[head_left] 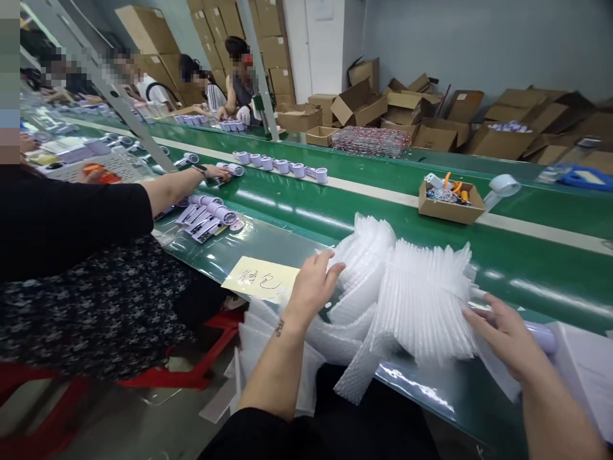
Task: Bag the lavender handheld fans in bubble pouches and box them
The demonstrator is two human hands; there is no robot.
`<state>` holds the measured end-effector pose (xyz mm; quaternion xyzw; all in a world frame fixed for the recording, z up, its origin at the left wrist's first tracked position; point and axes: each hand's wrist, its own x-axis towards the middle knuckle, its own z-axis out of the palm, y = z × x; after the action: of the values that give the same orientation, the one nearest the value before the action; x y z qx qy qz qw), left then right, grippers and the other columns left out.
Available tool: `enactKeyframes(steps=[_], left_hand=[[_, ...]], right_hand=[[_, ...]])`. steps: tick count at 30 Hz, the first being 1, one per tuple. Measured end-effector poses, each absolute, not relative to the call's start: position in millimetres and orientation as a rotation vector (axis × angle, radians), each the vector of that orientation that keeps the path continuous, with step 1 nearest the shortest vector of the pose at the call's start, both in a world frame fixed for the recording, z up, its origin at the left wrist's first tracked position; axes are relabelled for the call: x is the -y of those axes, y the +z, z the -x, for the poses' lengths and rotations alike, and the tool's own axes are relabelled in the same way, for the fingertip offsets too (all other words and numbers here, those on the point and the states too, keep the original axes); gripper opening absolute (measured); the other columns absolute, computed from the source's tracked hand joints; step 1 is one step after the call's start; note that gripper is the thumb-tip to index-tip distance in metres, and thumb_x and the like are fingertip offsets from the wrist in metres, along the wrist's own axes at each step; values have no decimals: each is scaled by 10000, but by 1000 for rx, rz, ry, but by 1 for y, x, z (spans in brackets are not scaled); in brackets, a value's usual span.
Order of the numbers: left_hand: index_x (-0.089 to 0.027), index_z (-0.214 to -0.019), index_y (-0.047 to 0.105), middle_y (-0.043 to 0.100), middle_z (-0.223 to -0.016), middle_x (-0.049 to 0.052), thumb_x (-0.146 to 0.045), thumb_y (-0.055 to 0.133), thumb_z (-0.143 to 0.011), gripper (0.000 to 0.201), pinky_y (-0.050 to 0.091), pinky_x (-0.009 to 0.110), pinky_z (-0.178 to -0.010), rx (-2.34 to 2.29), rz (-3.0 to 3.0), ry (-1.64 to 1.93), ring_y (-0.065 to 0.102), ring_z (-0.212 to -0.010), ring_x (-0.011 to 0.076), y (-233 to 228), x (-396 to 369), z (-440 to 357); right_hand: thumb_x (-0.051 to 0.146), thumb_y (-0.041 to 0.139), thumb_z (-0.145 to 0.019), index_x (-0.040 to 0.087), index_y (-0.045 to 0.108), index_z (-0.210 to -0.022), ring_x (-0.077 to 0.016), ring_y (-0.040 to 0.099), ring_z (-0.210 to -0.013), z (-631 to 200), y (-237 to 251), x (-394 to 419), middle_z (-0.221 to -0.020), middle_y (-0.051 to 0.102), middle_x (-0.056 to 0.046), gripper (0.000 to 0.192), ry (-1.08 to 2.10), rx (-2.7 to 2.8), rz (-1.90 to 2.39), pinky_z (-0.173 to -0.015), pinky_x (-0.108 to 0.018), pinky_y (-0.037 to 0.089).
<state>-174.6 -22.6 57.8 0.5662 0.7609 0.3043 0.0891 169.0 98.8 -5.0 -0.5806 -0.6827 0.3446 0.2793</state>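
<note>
In front of me lies a fanned stack of bubble-wrap bags (426,300); a second, looser bunch of bubble-wrap bags (366,255) leans on its left side. My left hand (313,287) is at the left of the looser bunch, fingers bent and thumb apart, with nothing visible in it. At the right end of the stack is my right hand (507,335), thumb and fingers apart beside the bag edges. One bag hangs below that hand. Behind it, a lilac cylindrical part (542,337) shows partly, next to a white box (582,370).
A green conveyor belt (297,220) runs across, carrying a row of lilac fan-like parts (282,166) and a small carton (450,207) of loose pieces. At left, a co-worker's hand (218,172) touches a part. A handwritten yellow card (261,279) lies near my left hand. Cardboard boxes (359,102) stand behind.
</note>
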Motion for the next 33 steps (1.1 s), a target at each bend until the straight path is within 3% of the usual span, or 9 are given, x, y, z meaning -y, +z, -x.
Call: enactKeyframes(steps=[3, 9, 14, 18, 21, 24, 27, 31, 33], left_hand=[[-183, -1136, 560, 608, -1070, 86, -429, 438, -909, 357, 367, 379, -947, -2043, -2231, 991, 477, -1057, 232, 80, -3, 149], [-141, -912, 650, 658, -880, 122, -242, 552, -839, 159, 392, 388, -832, -1566, -2641, 290, 505, -974, 265, 71, -59, 73], [-161, -785, 651, 643, -739, 36, -315, 500, -860, 228, 419, 267, -644, -1437, -1774, 1034, 535, -665, 134, 71, -69, 93], [-169, -781, 581, 534, -612, -23, -374, 575, -813, 208, 407, 210, -585, -1196, -873, 1792, 523, -580, 85, 94, -65, 168], [-178, -812, 526, 486, -586, -40, -397, 525, -852, 223, 371, 181, -531, -1195, -509, 2056, 502, -537, 69, 94, -54, 225], [-162, -796, 527, 525, -641, -27, -376, 492, -872, 229, 298, 170, -472, -1601, -528, 1940, 407, -474, 48, 74, -39, 253], [-138, -770, 599, 601, -752, 17, -358, 646, -766, 226, 381, 191, -569, -1790, -730, 1682, 495, -608, 82, 51, -9, 250], [-216, -1204, 562, 552, -1215, 87, -472, 776, -598, 692, 415, 315, -901, -1646, -1408, 1368, 514, -1062, 227, 36, 61, 217], [-267, -1355, 429, 485, -1293, 111, -554, 800, -501, 975, 383, 381, -963, -1631, -1706, 1137, 462, -1136, 288, 28, 91, 191]], right_hand=[[561, 614, -698, 152, 529, -1201, -260, 609, -930, -173, -7, -103, -1112, 605, -155, 654, 1036, 1857, 1545, -790, -380, 502], [515, 629, -698, 163, 610, -1100, -149, 508, -647, -163, 15, -101, -778, 569, -22, 534, 956, 1947, 1421, -634, -294, 445], [504, 545, -699, 153, 639, -947, -180, 521, -617, -172, -7, -102, -660, 556, -12, 440, 742, 2046, 1506, -616, -324, 443], [543, 510, -717, 142, 605, -1023, -257, 607, -815, -182, -4, -92, -888, 642, -99, 513, 645, 2068, 1507, -731, -385, 491], [555, 486, -766, 153, 570, -1128, -313, 542, -1092, -166, 43, -83, -1167, 586, -151, 547, 343, 2153, 1383, -895, -427, 449], [535, 466, -827, 213, 562, -1179, -284, 517, -1152, -116, 105, -89, -1238, 580, -97, 487, 319, 2488, 1079, -969, -408, 398], [528, 423, -866, 170, 608, -1149, -252, 561, -1101, -39, 136, -126, -1183, 628, -94, 493, 463, 2741, 947, -936, -355, 399], [632, 290, -856, -12, 367, -1379, -339, 255, -1347, 56, 106, -201, -1430, 300, -301, 833, 254, 2783, 970, -964, -403, 313], [687, 306, -813, 11, 396, -1372, -340, 319, -1318, 88, 77, -228, -1414, 309, -324, 882, 193, 2781, 1117, -891, -389, 377]])
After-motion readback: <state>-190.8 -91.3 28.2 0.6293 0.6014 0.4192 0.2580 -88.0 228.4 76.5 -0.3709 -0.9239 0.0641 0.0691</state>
